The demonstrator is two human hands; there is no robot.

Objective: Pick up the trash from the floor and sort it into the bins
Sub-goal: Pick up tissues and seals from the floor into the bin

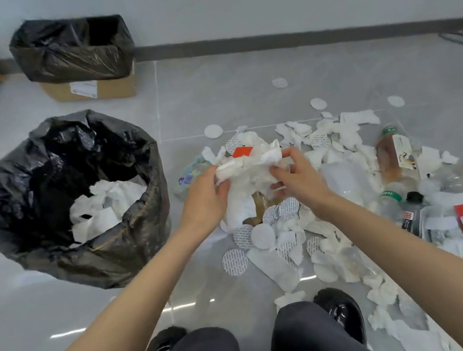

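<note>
Glossy black plastic bin liner [40, 184], crumpled white paper scraps [257, 170], shiny grey floor tiles [209, 92]

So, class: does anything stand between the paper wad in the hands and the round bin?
Nothing visible does. The left hand and right hand hold the wad just right of the round bin; only floor and a low wrapper lie between, and the bin's mouth is open.

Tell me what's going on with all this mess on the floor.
Someone crouches over a heap of trash on the floor. The left hand and right hand grip one wad of crumpled white paper just above the heap. The round bin beside it already holds paper scraps; the bottles lie untouched.
</note>
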